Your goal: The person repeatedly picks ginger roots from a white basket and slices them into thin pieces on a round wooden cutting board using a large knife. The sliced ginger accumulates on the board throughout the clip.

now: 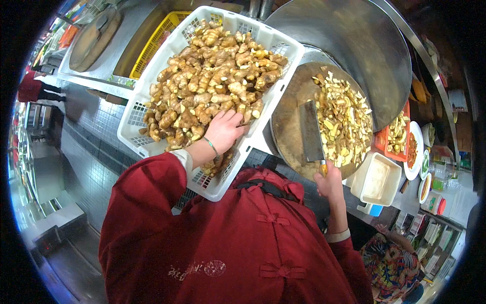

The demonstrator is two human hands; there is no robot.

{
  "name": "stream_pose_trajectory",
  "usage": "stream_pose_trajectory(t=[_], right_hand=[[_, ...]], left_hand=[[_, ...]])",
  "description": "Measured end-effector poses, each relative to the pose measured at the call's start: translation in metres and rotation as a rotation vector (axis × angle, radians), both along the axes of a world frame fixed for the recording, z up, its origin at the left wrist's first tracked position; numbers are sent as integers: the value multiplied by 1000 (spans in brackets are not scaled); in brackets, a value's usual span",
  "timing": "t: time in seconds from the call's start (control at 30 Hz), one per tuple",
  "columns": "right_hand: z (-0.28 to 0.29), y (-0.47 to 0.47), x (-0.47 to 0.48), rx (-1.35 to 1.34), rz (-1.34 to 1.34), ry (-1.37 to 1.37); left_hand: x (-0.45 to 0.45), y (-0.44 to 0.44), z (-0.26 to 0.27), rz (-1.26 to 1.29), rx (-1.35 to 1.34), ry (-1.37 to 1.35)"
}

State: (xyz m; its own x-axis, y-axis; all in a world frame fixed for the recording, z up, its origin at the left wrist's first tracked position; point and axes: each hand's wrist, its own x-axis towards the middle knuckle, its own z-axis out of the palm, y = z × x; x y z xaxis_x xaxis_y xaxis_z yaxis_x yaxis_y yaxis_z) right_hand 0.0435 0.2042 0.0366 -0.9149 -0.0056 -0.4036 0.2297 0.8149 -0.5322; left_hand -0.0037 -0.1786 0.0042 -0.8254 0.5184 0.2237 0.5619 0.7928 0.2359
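My left hand [224,131] reaches into a white plastic basket [292,57] heaped with whole ginger roots [212,76]. Its fingers rest on the roots near the basket's right side, and whether they grip one cannot be told. A cleaver [312,133] is held by its wooden handle in my right hand [329,180]. The broad blade lies over a round wooden chopping block [290,98]. Beside the blade, on the block's right half, is a large pile of cut ginger pieces [341,121].
A big round metal vessel [364,45] stands behind the block. To the right are an orange basket [379,142] of cut ginger, an off-white plastic tub [379,178] and white plates [419,152]. A yellow crate [152,45] sits at the back left. Another person [391,262] is at lower right.
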Motion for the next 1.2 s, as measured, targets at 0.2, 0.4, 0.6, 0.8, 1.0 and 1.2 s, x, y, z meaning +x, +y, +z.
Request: stream_pose_trajectory(t=[0.2, 0.4, 0.6, 0.8, 1.0, 1.2], right_hand=[[5, -1, 0, -100, -54, -17], [19, -5, -4, -176, -184, -208], [12, 5, -11, -209, -46, -139], [28, 39, -10, -120, 114, -17], [33, 63, 2, -139, 139, -28], [33, 71, -4, -120, 206, -66]], left_hand=[[11, -19, 50, 221, 551, -220], [18, -11, 95, 134, 1334, -675], [23, 72, 107, 151, 1510, -762], [17, 175, 57, 90, 763, -186], [23, 212, -11, 216, 637, -184], [29, 219, -27, 292, 594, -172]])
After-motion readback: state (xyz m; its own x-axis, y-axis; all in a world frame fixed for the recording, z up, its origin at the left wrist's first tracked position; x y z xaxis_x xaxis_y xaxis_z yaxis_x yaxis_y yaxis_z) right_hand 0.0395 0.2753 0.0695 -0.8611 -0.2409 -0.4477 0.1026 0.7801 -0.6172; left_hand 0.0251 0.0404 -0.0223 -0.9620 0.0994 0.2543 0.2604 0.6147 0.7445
